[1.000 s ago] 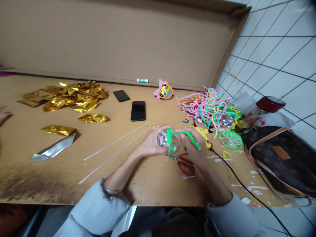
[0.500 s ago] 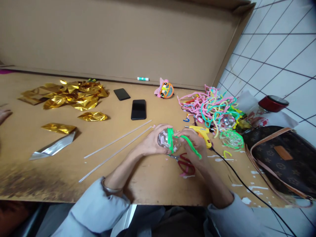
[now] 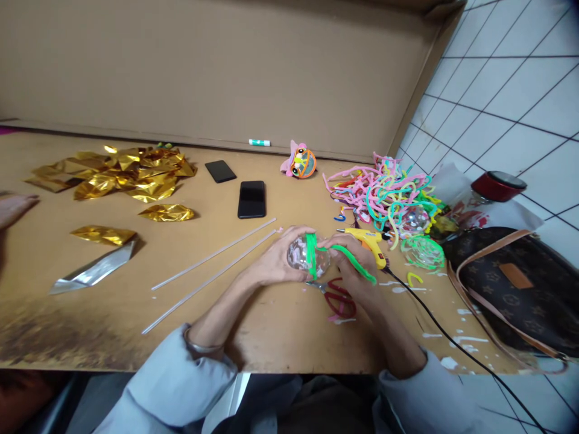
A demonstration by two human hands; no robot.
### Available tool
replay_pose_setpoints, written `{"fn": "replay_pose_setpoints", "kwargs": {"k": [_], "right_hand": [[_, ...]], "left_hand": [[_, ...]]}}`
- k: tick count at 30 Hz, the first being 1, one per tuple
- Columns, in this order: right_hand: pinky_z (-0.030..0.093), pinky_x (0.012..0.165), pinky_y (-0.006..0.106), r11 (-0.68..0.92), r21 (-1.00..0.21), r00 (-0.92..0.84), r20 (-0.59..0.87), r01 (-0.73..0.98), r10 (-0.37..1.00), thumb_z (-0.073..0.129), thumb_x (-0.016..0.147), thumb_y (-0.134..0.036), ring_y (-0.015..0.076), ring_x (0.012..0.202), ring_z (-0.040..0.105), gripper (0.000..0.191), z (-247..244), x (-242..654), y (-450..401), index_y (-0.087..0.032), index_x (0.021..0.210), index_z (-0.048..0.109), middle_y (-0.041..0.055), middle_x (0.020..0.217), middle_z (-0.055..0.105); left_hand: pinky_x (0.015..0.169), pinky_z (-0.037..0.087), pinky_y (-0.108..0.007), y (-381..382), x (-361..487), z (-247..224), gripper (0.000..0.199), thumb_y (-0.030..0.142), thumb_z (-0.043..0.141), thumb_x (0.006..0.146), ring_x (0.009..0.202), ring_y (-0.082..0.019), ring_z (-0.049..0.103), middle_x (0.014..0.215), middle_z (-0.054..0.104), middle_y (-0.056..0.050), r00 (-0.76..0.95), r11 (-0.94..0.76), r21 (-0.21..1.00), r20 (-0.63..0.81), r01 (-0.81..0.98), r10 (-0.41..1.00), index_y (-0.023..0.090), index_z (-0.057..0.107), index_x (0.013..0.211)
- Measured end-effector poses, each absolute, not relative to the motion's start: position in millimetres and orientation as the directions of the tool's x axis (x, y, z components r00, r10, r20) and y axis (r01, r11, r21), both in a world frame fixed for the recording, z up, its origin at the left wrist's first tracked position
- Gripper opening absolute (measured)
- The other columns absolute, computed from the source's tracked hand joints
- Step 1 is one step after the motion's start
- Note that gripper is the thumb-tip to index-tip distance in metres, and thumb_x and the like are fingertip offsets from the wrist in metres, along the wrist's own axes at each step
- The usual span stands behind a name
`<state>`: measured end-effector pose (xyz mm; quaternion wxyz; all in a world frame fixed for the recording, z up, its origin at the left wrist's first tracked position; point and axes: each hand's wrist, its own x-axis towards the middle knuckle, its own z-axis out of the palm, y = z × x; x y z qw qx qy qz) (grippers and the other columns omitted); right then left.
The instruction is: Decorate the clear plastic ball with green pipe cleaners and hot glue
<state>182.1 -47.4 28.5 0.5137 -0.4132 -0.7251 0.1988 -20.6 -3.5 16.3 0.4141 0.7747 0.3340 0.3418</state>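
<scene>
My left hand [image 3: 277, 256] is closed round a clear plastic ball [image 3: 297, 253]. Bright green pipe cleaner [image 3: 312, 256] runs in a band round the ball's middle. The loose end of the green pipe cleaner [image 3: 355, 260] trails out past my right hand [image 3: 358, 256], whose fingers pinch it close to the ball's right side. Just below the hands lie red-handled scissors [image 3: 339, 298], with their blades partly under the ball. Behind my right hand rests a yellow hot glue gun [image 3: 371, 244].
Two clear glue sticks [image 3: 215, 253] and two phones [image 3: 251, 199] lie left of centre. Gold foil [image 3: 149, 175] covers the back left, near another person's hand [image 3: 15, 210]. Tangled pipe cleaners [image 3: 380, 193], a green-wrapped ball [image 3: 423, 253] and a brown handbag [image 3: 520, 289] occupy the right.
The pipe cleaner's loose end has swung slightly outward to the right. At the left edge, the other person's hand reaches farther in. My grip on the ball looks the same.
</scene>
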Motion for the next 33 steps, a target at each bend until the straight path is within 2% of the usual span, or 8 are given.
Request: {"fn": "replay_pose_setpoints", "kwargs": {"k": [3,8,15,29,33], "right_hand": [[0.051,0.086,0.037,0.544,-0.747,-0.112,0.547,0.381,0.830,0.049,0.098,-0.041,0.0203,0.092,0.066,0.027,25.2,181.6,-47.1,-0.027,0.093,0.070,0.0021,0.093,0.073],[0.051,0.090,0.038,0.479,-0.775,-0.108,0.481,0.412,0.870,0.048,0.099,-0.042,0.0220,0.096,0.065,0.027,25.1,181.8,-50.9,-0.030,0.097,0.071,0.0011,0.098,0.074],[0.052,0.086,0.037,0.484,-0.781,-0.104,0.485,0.396,0.868,0.048,0.098,-0.047,0.0226,0.092,0.066,0.030,23.1,181.8,-50.1,-0.031,0.095,0.072,0.0009,0.094,0.074],[0.054,0.086,0.038,0.475,-0.776,-0.108,0.476,0.416,0.873,0.046,0.098,-0.050,0.0232,0.092,0.066,0.034,28.4,181.4,-51.8,-0.030,0.094,0.073,0.0019,0.091,0.073],[0.055,0.082,0.039,0.483,-0.772,-0.100,0.489,0.413,0.867,0.047,0.097,-0.050,0.0251,0.091,0.067,0.031,29.4,180.0,-51.7,-0.033,0.092,0.073,0.0013,0.087,0.073]], "left_hand": [[0.107,0.045,-0.047,-5.1,-20.3,17.0,0.089,0.033,0.084,0.060,0.121,-0.031,0.055,0.132,0.054,-0.008,0.537,-0.429,0.867,0.243,0.253,0.808,0.025,0.045,0.139],[0.112,0.040,-0.050,-4.5,-20.8,18.3,0.086,0.030,0.083,0.061,0.128,-0.032,0.049,0.138,0.049,-0.010,0.576,-0.495,0.832,0.284,0.249,0.766,0.025,0.047,0.138],[0.111,0.041,-0.049,-3.8,-21.3,19.1,0.072,0.031,0.082,0.064,0.127,-0.031,0.050,0.131,0.054,-0.010,0.599,-0.543,0.809,0.324,0.226,0.732,0.025,0.053,0.130],[0.110,0.042,-0.047,-3.3,-22.8,14.8,0.074,0.028,0.082,0.065,0.127,-0.029,0.050,0.132,0.052,-0.009,0.608,-0.578,0.787,0.354,0.217,0.710,0.025,0.049,0.131],[0.109,0.042,-0.048,-3.2,-22.9,15.9,0.073,0.029,0.081,0.065,0.126,-0.030,0.051,0.132,0.053,-0.009,0.606,-0.578,0.782,0.348,0.234,0.715,0.026,0.051,0.131]]}}
